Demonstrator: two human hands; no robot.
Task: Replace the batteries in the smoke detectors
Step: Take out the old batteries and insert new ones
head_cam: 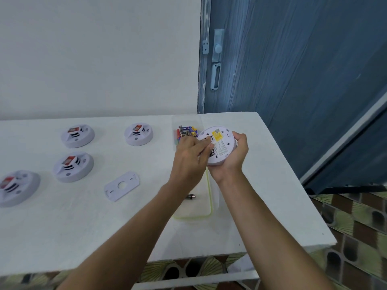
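Crowding the table (62,227): four detectors (77,136), mounting plate (122,186).

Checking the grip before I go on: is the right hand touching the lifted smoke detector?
Touching. The head view shows the right hand cupping the lifted smoke detector, its fingers curled over the rim.

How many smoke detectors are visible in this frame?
5. On the table: back-left detector, back-centre detector, middle-left detector, left-edge detector. The right hand holds the fifth detector, underside up. None seems hidden.
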